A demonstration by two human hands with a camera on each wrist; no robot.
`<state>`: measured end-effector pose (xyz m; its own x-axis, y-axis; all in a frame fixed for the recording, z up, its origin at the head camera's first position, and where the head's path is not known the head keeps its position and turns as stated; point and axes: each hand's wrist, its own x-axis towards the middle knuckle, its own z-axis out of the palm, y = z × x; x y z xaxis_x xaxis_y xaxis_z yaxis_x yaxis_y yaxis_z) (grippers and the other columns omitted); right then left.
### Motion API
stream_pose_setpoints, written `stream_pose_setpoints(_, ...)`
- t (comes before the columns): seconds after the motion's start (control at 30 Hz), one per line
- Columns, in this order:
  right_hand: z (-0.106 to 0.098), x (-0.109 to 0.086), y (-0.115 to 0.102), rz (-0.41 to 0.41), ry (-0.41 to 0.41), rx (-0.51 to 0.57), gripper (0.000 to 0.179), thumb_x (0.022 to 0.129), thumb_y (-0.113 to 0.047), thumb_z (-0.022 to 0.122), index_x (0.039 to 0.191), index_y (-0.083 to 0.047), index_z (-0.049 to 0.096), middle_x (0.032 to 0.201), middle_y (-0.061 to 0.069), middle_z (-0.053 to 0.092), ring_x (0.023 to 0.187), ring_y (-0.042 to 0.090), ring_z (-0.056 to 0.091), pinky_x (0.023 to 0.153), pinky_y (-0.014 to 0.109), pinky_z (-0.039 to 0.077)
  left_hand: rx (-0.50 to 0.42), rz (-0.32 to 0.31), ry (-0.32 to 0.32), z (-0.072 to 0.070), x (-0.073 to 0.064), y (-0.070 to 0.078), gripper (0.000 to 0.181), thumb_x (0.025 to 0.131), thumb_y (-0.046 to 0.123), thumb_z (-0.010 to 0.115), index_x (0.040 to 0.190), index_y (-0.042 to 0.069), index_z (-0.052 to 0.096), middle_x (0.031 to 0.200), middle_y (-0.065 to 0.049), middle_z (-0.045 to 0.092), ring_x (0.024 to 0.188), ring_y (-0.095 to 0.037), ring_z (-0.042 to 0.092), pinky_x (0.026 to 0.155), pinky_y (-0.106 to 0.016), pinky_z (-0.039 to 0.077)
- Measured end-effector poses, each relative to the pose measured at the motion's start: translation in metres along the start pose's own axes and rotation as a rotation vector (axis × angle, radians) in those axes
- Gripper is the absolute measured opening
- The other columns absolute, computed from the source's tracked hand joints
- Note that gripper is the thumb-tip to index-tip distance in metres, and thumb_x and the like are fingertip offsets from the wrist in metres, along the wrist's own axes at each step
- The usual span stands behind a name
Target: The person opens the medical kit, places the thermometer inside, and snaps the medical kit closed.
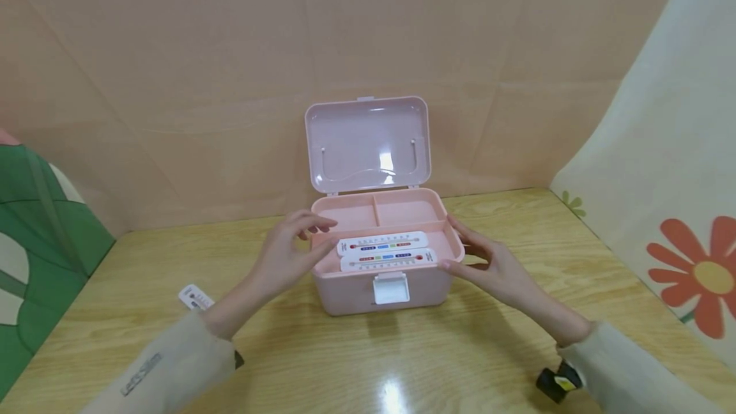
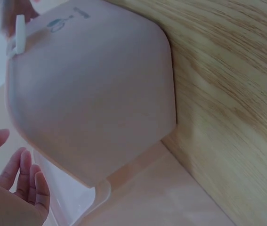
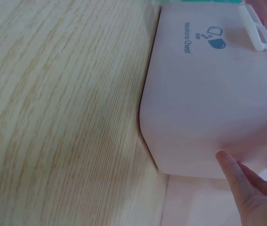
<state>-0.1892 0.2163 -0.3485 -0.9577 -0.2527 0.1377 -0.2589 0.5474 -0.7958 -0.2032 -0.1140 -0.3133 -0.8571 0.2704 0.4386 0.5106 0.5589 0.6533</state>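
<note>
A pink medicine chest [image 1: 345, 296] stands on the table with its lid raised. Two white thermometers [image 1: 382, 243] lie side by side in the front compartment of its tray [image 1: 376, 209]. Over the chest's left rim hovers my left hand [image 1: 287, 248], its fingers loosely bent and holding nothing; the left wrist view shows this hand [image 2: 18, 197] apart from the side wall. My right hand [image 1: 500, 267] rests against the chest's right side, thumb near the front corner. In the right wrist view one fairly straight finger [image 3: 235, 176] touches the wall. A third thermometer [image 1: 195, 296] lies left, partly behind my left forearm.
The see-through lid [image 1: 368, 139] leans back toward the cloth backdrop [image 1: 230, 82]. A white latch [image 1: 391, 288] hangs at the chest's front. A flowered cloth [image 1: 678, 209] borders the wooden table [image 1: 322, 363] on the right, and a green patterned one [image 1: 40, 222] on the left.
</note>
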Motion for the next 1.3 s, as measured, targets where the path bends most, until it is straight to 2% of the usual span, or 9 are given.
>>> stream_pose_setpoints(0.3,0.000,-0.001,-0.001,-0.011,0.015,-0.002,0.073,0.084,-0.030,0.068,0.145,-0.029,0.028,0.148,0.015,0.033,0.118,0.036,0.051,0.081,0.034,0.055,0.011,-0.006,0.065,-0.012,-0.008,-0.005,0.022,0.080,0.016,0.072,0.101,0.009,0.069,0.093,-0.001,0.065,0.086,-0.015,0.056,0.074,-0.031,0.048)
stream_pose_setpoints(0.87,0.000,0.000,-0.001,-0.012,0.012,0.004,0.073,0.084,-0.030,0.068,0.145,-0.029,0.028,0.149,0.014,0.032,0.120,0.036,0.050,0.082,0.036,0.055,0.032,0.009,0.127,-0.026,-0.020,-0.013,0.023,0.078,0.013,0.073,0.100,0.010,0.069,0.094,-0.005,0.067,0.086,-0.019,0.057,0.072,-0.023,0.046)
stream_pose_setpoints(1.17,0.001,0.000,0.000,-0.009,0.009,0.015,0.073,0.084,-0.030,0.067,0.145,-0.029,0.027,0.149,0.014,0.031,0.121,0.037,0.049,0.084,0.036,0.054,0.066,0.010,0.145,-0.033,-0.030,-0.020,0.022,0.079,0.018,0.073,0.100,0.015,0.069,0.095,0.003,0.067,0.085,-0.007,0.054,0.071,-0.021,0.046)
stream_pose_setpoints(1.3,0.000,-0.001,0.000,-0.009,0.005,0.024,0.073,0.084,-0.029,0.067,0.145,-0.028,0.027,0.150,0.014,0.030,0.121,0.037,0.049,0.084,0.036,0.055,0.074,0.012,0.161,-0.035,-0.035,-0.025,0.021,0.079,0.017,0.073,0.100,0.014,0.069,0.093,0.003,0.066,0.084,-0.007,0.054,0.071,-0.019,0.045)
